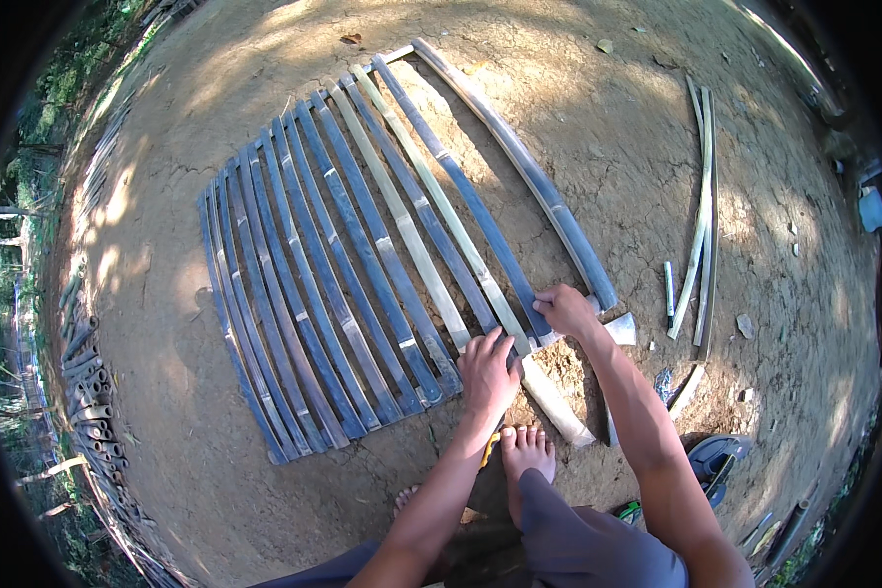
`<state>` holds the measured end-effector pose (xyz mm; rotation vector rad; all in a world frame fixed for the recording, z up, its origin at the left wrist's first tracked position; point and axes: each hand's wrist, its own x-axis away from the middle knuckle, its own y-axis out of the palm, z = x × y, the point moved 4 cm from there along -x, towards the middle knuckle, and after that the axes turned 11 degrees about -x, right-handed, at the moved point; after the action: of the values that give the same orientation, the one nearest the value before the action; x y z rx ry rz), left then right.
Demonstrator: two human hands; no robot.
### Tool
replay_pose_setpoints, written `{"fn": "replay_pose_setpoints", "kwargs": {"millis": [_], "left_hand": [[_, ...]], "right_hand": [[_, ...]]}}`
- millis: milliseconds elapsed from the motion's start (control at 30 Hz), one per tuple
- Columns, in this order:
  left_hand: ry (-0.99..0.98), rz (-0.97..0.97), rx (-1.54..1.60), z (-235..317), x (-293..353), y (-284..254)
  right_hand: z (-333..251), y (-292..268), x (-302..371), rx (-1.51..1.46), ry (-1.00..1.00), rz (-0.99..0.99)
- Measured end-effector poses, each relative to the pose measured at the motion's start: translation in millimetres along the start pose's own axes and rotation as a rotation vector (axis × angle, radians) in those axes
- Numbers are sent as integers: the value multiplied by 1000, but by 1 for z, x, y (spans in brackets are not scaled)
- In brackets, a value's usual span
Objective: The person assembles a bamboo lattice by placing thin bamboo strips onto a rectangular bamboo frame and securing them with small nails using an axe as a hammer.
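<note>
Currently, the dark slat is the rightmost of the closely ranked bamboo strips on the bare earth, with the thick bamboo pole further right across a wider gap. Key relation: the slat's near end lies at the right hand, and its long axis runs away from the person, slanting forward and to the left. The right hand is therefore the nearer of the two and sits at the slat's right edge. The left hand is a little lower and to the left, at the near end of the pale slat, which runs just beside the dark one at much the same slant.

Pose, right: forearm enters from lower right and reaches forward and inward; knuckles up, fingers curled, thumb and forefinger apparently pinching the dark slat near its end. Pose, left: forearm rises from the lower edge, leaning right; back of hand up, fingers bent with slight gaps, thumb set apart. Whether it grips or only presses cannot be told; the undersides of the fingers are hidden.

Also noted: a bare foot just behind the left hand, and a short pale bamboo piece slanting beside it.
</note>
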<state>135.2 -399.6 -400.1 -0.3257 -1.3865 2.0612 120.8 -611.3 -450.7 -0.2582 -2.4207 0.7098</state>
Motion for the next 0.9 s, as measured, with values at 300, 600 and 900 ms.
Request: {"fn": "replay_pose_setpoints", "kwargs": {"millis": [300,600,900], "left_hand": [[-4,14,-9,1,2,-1],[7,27,-22,0,4,4],[30,5,-9,-6,8,7]], "right_hand": [[7,3,-4,34,-14,7],[-5,-1,1,36,72,-31],[-5,-3,3,26,72,26]]}}
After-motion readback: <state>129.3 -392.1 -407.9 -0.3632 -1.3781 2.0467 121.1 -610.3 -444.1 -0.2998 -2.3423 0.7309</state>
